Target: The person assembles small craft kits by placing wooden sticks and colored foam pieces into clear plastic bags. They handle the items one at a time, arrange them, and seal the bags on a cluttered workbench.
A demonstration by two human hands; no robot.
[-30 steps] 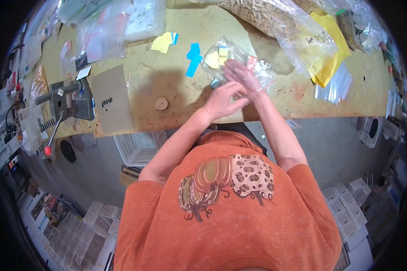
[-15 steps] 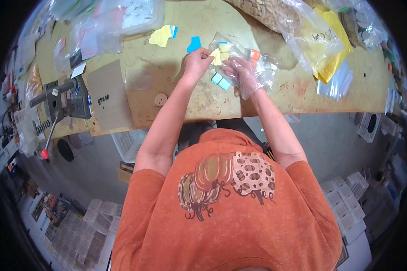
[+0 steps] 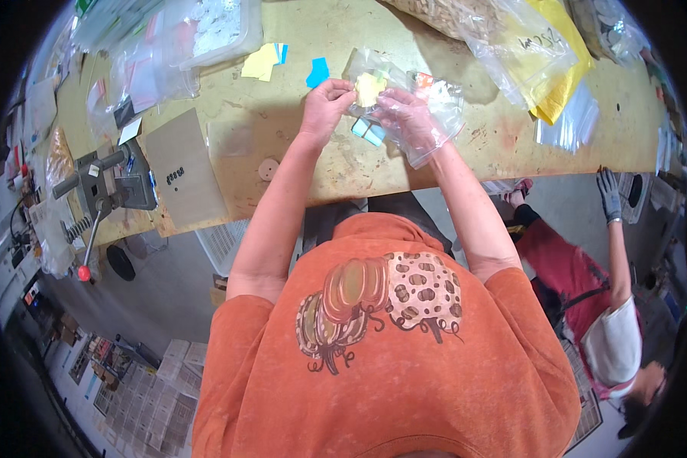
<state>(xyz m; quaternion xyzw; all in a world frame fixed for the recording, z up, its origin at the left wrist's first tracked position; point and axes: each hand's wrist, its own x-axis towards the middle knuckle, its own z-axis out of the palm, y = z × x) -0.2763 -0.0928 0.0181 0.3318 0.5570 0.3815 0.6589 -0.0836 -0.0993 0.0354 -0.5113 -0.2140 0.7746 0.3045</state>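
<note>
Between my hands is a small stack of yellow paper-like pieces (image 3: 370,89). My left hand (image 3: 328,111) is closed in a pinch at the stack's left edge. A clear plastic bag (image 3: 438,114) drapes over my right hand (image 3: 409,120), whose fingers are bent and closed around the plastic beside the yellow stack. An orange-and-white piece (image 3: 426,82) shows through the bag. Just below lies a banded light-blue bundle (image 3: 368,131) on the table. A loose blue piece (image 3: 317,72) lies beyond my left hand, with more yellow pieces (image 3: 260,62) farther left.
A lever press (image 3: 114,183) stands at the table's left beside a grey sheet (image 3: 183,168) holding small black parts. A plastic tub (image 3: 225,34) is at the back left. Bags, one yellow (image 3: 565,69), lie back right. A co-worker (image 3: 588,298) is at the right, gloved hand near the table edge.
The yellow stack now shows more fully, spread flatter between my hands. A co-worker has come into view at the right. My view has shifted slightly.
</note>
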